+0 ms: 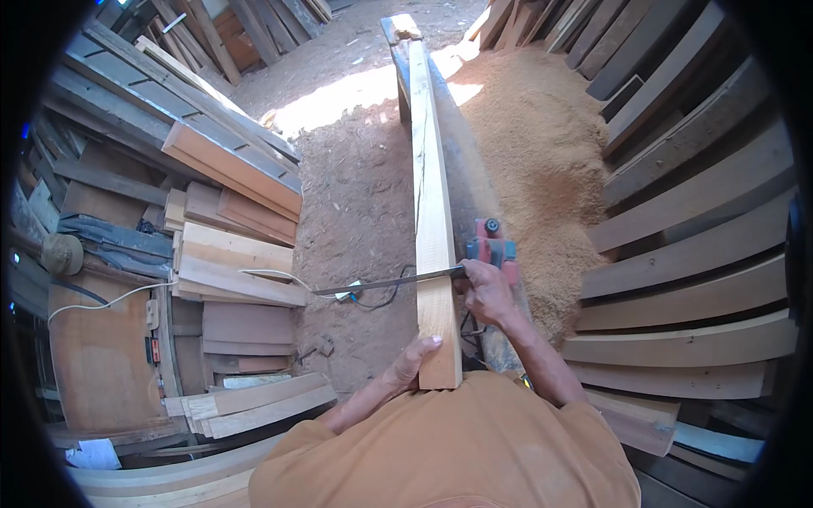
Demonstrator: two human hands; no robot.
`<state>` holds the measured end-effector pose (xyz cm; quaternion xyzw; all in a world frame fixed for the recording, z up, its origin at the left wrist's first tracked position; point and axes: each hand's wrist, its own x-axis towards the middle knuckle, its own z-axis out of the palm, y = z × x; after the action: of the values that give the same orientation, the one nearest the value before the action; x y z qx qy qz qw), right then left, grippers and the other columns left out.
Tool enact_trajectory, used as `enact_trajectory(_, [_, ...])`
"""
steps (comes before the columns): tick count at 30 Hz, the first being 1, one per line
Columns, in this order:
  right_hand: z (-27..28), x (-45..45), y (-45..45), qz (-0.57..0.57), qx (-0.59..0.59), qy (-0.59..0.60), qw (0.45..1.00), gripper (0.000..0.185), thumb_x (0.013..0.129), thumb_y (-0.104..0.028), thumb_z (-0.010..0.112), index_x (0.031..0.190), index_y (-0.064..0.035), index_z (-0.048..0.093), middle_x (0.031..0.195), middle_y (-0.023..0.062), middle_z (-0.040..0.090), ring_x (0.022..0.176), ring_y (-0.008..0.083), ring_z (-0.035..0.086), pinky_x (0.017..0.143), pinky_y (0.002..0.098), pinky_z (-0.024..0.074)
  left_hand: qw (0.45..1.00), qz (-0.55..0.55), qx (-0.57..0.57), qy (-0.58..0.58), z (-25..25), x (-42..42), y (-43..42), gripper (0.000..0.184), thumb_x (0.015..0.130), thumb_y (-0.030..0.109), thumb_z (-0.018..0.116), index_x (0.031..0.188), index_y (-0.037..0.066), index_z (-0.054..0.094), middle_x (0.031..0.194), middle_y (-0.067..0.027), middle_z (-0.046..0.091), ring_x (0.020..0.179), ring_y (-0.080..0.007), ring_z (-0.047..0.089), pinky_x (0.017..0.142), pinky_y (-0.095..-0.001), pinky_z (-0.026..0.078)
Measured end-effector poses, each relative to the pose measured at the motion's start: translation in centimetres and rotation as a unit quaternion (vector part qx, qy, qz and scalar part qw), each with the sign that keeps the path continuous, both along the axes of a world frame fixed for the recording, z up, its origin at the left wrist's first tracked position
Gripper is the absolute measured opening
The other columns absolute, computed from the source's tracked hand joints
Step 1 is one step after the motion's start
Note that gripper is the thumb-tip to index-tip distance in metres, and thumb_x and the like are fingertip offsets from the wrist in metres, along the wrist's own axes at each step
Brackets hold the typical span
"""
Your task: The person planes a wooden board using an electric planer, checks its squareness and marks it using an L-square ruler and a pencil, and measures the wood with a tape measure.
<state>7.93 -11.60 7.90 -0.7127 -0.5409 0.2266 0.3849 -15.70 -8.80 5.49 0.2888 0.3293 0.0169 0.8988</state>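
A long pale wooden beam point(434, 203) runs away from the body along a narrow bench point(461, 169). Across the beam lies a thin dark metal tool point(381, 281), with its long blade pointing left. My right hand point(489, 292) is closed round the tool's end at the beam's right side. At the near end of the beam, my left hand point(412, 360) rests against its left edge, with the thumb on top; its other fingers are hidden. Just beyond my right hand, a red and grey power tool point(493, 247) sits on the bench.
Stacked boards point(246, 262) and a white cable point(118, 296) are on the left. More long planks point(686, 279) lean along the right side. A sawdust heap point(542, 152) lies right of the bench, and a dark cord point(385, 298) crosses the ground.
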Motion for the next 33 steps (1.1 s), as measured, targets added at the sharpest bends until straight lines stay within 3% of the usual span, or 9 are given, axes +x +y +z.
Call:
enact_trajectory(5, [0.0,0.3,-0.1,0.001,0.002,-0.003,1.000,0.013,0.087,-0.008,0.066,0.099,-0.0055,0.061,0.091,0.0160,0.063,0.092,0.0398,0.063,0.078,0.0491,0.0487,1.000,0.002,-0.005,0.001,0.4,0.4,-0.2,0.057,0.090,0.040,0.062,0.135,0.006,0.051,0.110,-0.0111,0.065,0.097,-0.0229,0.068,0.081,-0.0416,0.060])
enact_trajectory(11, [-0.2,0.3,-0.7,-0.004,0.033,0.008,0.999,0.014,0.085,-0.004,0.066,0.098,-0.0047,0.061,0.089,0.0165,0.062,0.090,0.0401,0.064,0.077,0.0491,0.0494,1.000,-0.018,0.004,-0.006,-0.4,0.3,-0.1,0.070,0.088,0.047,0.065,0.140,0.003,0.049,0.120,-0.0158,0.065,0.105,-0.0265,0.069,0.090,-0.0439,0.059])
enact_trajectory(14, [1.7,-0.5,-2.1,0.015,0.053,0.015,0.998,0.014,0.083,-0.001,0.064,0.096,-0.0044,0.061,0.088,0.0163,0.062,0.089,0.0401,0.064,0.076,0.0490,0.0497,1.000,0.017,-0.010,0.002,1.0,0.9,-0.5,0.060,0.089,0.042,0.062,0.137,0.007,0.049,0.112,-0.0126,0.065,0.093,-0.0244,0.070,0.078,-0.0418,0.062])
enact_trajectory(20, [0.8,-1.5,-3.5,0.007,0.045,-0.015,0.999,0.020,0.077,0.004,0.062,0.095,-0.0047,0.061,0.086,0.0148,0.061,0.087,0.0395,0.064,0.075,0.0489,0.0501,0.998,-0.034,-0.041,-0.020,0.8,0.7,0.2,0.065,0.088,0.045,0.064,0.139,0.007,0.048,0.114,-0.0131,0.065,0.098,-0.0248,0.070,0.080,-0.0423,0.062])
enact_trajectory(23, [0.5,-1.7,-3.8,-0.008,0.051,-0.026,0.998,0.020,0.076,0.004,0.062,0.094,-0.0051,0.061,0.085,0.0145,0.061,0.087,0.0393,0.064,0.074,0.0491,0.0500,1.000,-0.012,-0.014,-0.011,0.4,0.7,-0.3,0.070,0.090,0.047,0.062,0.142,0.002,0.047,0.122,-0.0207,0.066,0.106,-0.0308,0.070,0.092,-0.0467,0.058])
enact_trajectory(28, [0.7,-1.6,-3.9,-0.001,0.027,-0.024,0.999,0.019,0.080,0.001,0.063,0.098,-0.0051,0.062,0.090,0.0157,0.064,0.089,0.0409,0.063,0.076,0.0479,0.0510,0.999,-0.010,-0.033,-0.025,0.5,0.8,-0.3,0.071,0.090,0.046,0.064,0.143,0.002,0.046,0.122,-0.0198,0.066,0.106,-0.0304,0.070,0.092,-0.0466,0.058])
enact_trajectory(31, [1.1,-1.1,-4.2,-0.002,-0.008,0.088,0.996,0.020,0.086,-0.003,0.065,0.106,-0.0058,0.064,0.098,0.0148,0.068,0.090,0.0322,0.067,0.079,0.0406,0.0533,1.000,0.006,-0.014,-0.027,2.7,1.5,-0.5,0.069,0.088,0.043,0.064,0.142,0.004,0.047,0.119,-0.0153,0.065,0.104,-0.0274,0.069,0.091,-0.0447,0.059])
enact_trajectory(33, [-0.4,-0.6,-4.8,-0.109,0.021,0.188,0.976,0.021,0.090,-0.005,0.065,0.112,-0.0056,0.064,0.101,0.0125,0.069,0.092,0.0247,0.067,0.082,0.0362,0.0529,0.999,0.031,-0.005,-0.033,2.9,1.6,-0.6,0.069,0.088,0.043,0.064,0.143,0.004,0.046,0.120,-0.0141,0.064,0.104,-0.0270,0.068,0.091,-0.0446,0.059])
